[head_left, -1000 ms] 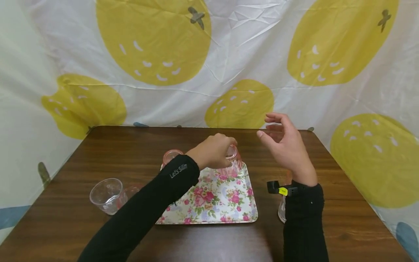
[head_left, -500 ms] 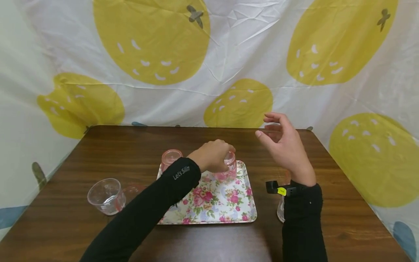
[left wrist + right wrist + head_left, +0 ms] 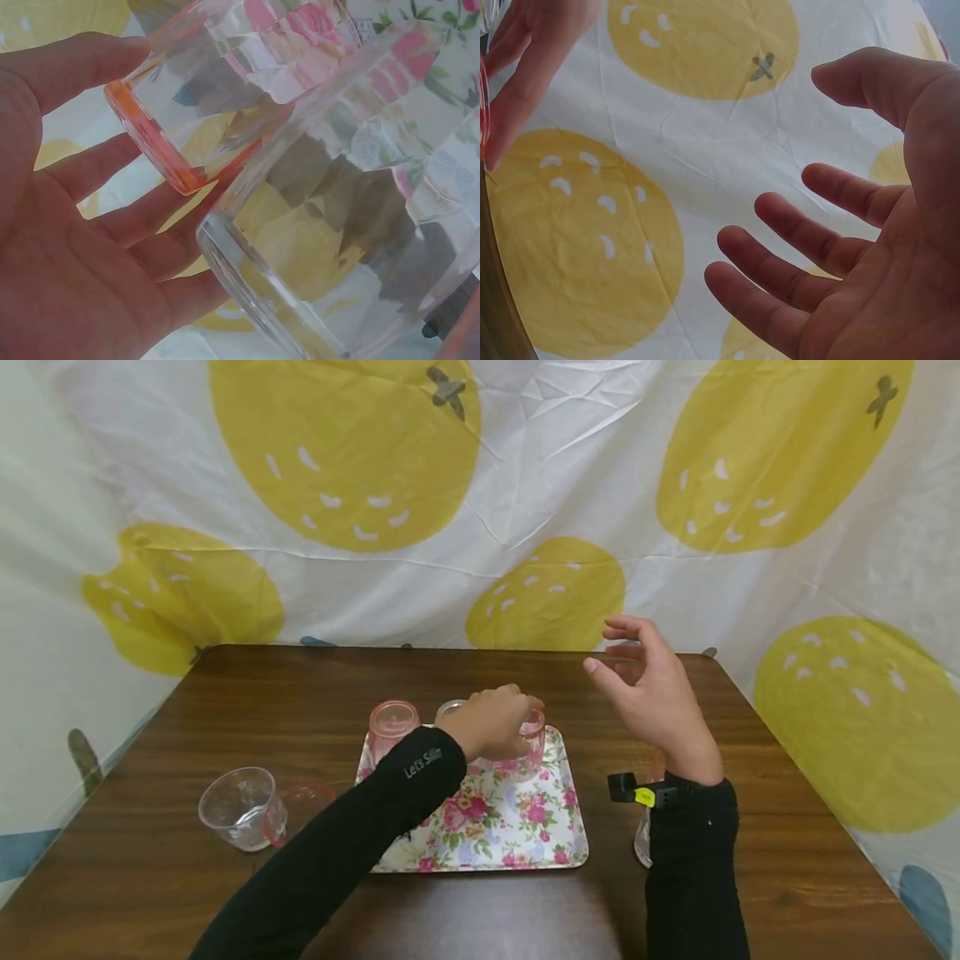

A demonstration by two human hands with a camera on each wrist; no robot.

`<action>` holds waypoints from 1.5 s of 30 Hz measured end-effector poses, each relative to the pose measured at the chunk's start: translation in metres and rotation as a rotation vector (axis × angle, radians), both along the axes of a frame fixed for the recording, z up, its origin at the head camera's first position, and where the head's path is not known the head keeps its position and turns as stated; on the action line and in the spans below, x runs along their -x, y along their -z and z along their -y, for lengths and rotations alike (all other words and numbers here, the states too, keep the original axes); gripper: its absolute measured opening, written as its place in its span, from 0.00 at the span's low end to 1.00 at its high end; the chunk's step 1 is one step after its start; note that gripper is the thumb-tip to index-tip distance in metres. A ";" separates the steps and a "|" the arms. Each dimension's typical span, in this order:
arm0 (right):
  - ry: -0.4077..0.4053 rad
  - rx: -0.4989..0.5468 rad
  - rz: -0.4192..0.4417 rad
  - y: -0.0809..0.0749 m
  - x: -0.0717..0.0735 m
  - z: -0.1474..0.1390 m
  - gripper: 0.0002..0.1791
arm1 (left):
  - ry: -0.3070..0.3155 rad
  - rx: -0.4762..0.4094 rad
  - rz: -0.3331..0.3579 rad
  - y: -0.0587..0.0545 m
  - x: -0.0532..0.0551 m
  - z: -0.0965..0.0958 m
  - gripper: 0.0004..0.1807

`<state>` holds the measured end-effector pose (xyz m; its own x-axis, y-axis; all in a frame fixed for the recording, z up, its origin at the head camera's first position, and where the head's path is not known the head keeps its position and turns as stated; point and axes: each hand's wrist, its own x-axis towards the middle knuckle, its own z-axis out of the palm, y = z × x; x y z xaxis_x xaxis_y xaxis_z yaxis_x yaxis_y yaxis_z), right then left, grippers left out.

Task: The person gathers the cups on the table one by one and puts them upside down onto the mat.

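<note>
My left hand (image 3: 491,722) holds an upside-down pink-tinted clear cup (image 3: 534,739) at the back right of a floral tray (image 3: 480,852). In the left wrist view, the thumb lies against the base of this pink cup (image 3: 157,139), with fingers behind it. A colourless clear cup (image 3: 300,247) stands inverted beside it, mostly hidden by the hand in the head view. Another inverted pink cup (image 3: 393,722) is at the tray's back left. My right hand (image 3: 660,693) hovers over the table's right side, fingers loosely bent, holding nothing.
Left of the tray, a clear cup (image 3: 238,810) and a pink-rimmed cup (image 3: 300,802) lie close together on the wooden table (image 3: 187,735), the latter partly behind my left sleeve. Another clear vessel (image 3: 642,839) is mostly hidden by my right wrist. A patterned cloth (image 3: 555,468) hangs behind.
My left hand has lowered the pink cup onto the tray's back right, then shifted slightly right with it. The clear cup's base now shows behind the hand. The right hand stays almost still.
</note>
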<state>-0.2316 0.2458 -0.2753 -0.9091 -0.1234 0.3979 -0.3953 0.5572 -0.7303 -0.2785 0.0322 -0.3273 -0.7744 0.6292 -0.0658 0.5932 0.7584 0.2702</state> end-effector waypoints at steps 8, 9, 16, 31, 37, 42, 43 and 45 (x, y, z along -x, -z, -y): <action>0.010 -0.015 0.006 0.000 -0.001 0.000 0.33 | -0.020 0.002 -0.043 0.002 -0.008 -0.001 0.38; 0.011 -0.015 0.008 0.000 -0.001 0.000 0.33 | -0.018 -0.006 -0.053 0.001 -0.010 0.000 0.38; 0.023 -0.032 0.010 0.000 -0.001 0.000 0.34 | 0.028 -0.118 -0.146 -0.018 -0.035 0.022 0.30; 0.014 -0.030 0.047 -0.009 -0.006 0.003 0.34 | -0.185 -0.253 -0.214 -0.037 -0.087 0.166 0.26; 0.023 -0.029 0.046 -0.009 -0.007 0.002 0.34 | -0.205 -0.123 -0.035 -0.029 -0.099 0.199 0.39; 0.034 -0.045 0.050 -0.008 -0.008 0.001 0.35 | -0.189 -0.056 0.120 -0.016 -0.103 0.203 0.41; 0.032 -0.046 0.052 -0.007 -0.007 0.001 0.35 | -0.189 -0.052 0.145 -0.013 -0.104 0.203 0.39; 0.029 -0.051 0.057 -0.006 -0.007 0.002 0.35 | -0.183 -0.047 0.177 -0.009 -0.105 0.204 0.34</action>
